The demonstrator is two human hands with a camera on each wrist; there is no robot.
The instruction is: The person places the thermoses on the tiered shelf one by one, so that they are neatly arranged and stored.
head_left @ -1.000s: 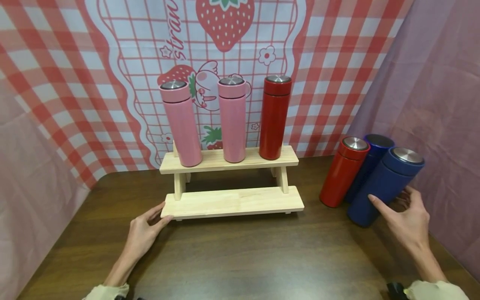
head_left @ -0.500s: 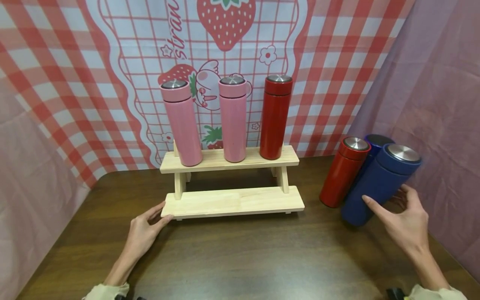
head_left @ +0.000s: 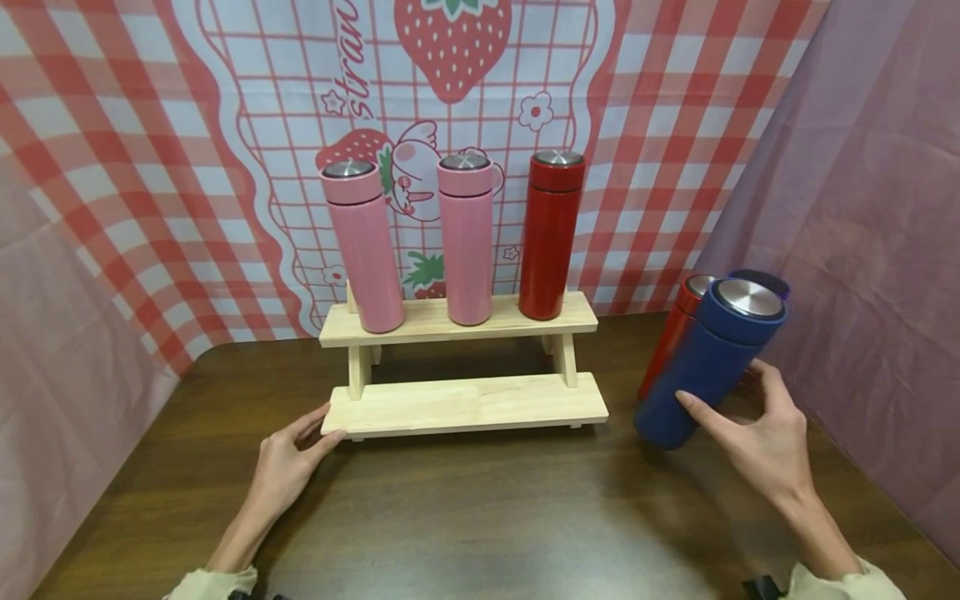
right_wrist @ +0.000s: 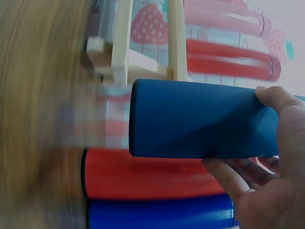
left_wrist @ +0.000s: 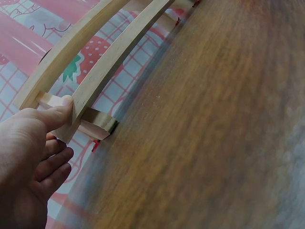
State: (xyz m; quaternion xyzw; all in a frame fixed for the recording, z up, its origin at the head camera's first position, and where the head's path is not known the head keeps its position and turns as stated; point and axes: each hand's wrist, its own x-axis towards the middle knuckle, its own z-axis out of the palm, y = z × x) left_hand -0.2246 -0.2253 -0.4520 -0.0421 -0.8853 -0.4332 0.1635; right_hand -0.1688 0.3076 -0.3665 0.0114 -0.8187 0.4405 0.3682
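My right hand (head_left: 768, 437) grips a matte blue thermos (head_left: 701, 371) with a silver-topped lid, thumb on one side and fingers round the other. The thermos leans to the right, and the right wrist view shows its base clear of the table. Behind it, a red thermos (head_left: 663, 354) and a darker blue thermos (right_wrist: 162, 212) stand side by side, partly covered in the head view. My left hand (head_left: 288, 454) pinches the left end of the lower step of a two-step wooden stand (head_left: 465, 406), thumb on top. On the upper step stand two pink thermoses (head_left: 367, 258) and a red thermos (head_left: 553, 242).
The brown wooden table (head_left: 480, 517) extends in front of the stand. A checked strawberry cloth (head_left: 660, 167) hangs right behind it. Pink curtains (head_left: 855, 250) close off both sides.
My right hand has carried the matte blue thermos leftward, off its place at the right, so that it now passes in front of the standing red one. My left hand stays put on the stand.
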